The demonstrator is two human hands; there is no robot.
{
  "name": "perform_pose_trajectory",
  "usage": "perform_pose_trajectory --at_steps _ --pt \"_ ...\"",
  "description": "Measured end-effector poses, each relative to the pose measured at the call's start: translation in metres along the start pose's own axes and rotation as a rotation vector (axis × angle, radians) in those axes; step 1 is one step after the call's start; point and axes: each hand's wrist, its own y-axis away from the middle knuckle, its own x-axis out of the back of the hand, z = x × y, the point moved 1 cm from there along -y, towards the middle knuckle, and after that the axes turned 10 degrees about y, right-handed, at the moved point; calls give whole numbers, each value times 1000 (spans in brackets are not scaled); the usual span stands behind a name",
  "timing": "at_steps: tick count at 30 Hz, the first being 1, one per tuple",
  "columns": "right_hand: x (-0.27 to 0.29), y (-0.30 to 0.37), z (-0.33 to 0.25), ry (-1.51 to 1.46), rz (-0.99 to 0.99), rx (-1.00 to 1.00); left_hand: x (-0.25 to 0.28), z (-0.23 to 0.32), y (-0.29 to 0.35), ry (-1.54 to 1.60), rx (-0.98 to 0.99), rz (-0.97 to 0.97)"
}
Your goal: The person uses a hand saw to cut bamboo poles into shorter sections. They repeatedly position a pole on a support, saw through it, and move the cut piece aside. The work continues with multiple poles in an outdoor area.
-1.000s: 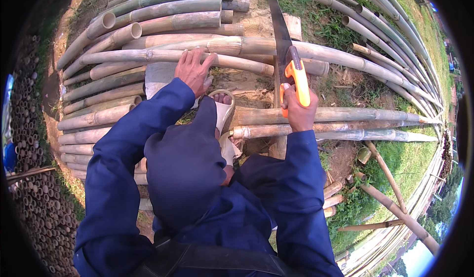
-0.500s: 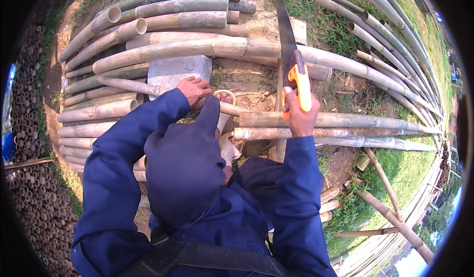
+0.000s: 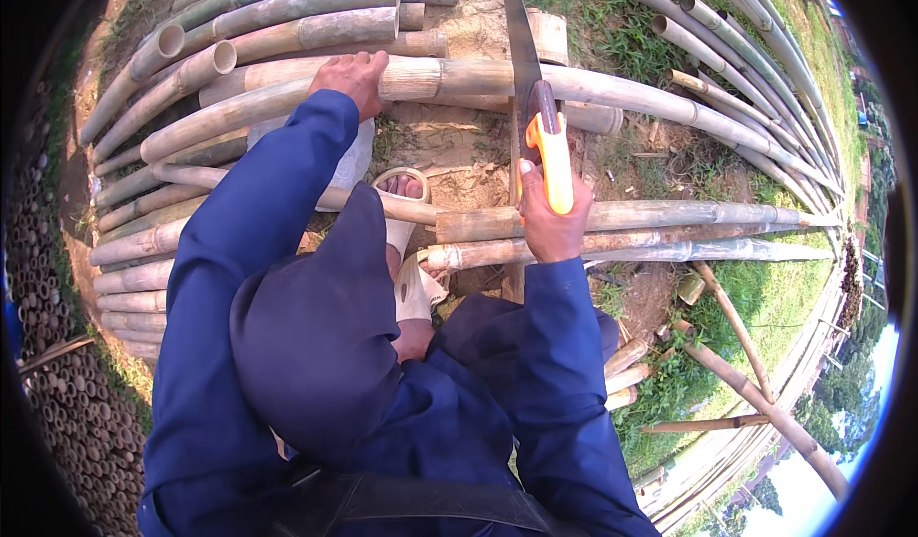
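Dirt ground (image 3: 469, 159), green grass (image 3: 794, 298), bamboo poles (image 3: 631, 94) around

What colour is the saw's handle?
The saw handle is yellow-orange, with a dark brownish section next to the blade; best seen in the head view.

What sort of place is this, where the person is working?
It looks like an outdoor bamboo-cutting yard: the right hand holds a handsaw, the left hand rests on a long bamboo pole, and many cut bamboo pieces are piled at the lower left.
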Motion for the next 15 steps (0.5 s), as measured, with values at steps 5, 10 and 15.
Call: perform_pose_trajectory --at_steps 5,10,15 --pt "61 128 -26 71 -116 -285 5 -10 9 5 10 29" --pt "68 147 -30 120 -97 -193 4 -3 2 -17 37 17" --pt "6 10 -10 -1 -30 -48 0 1 -4 -48 -9 -10"
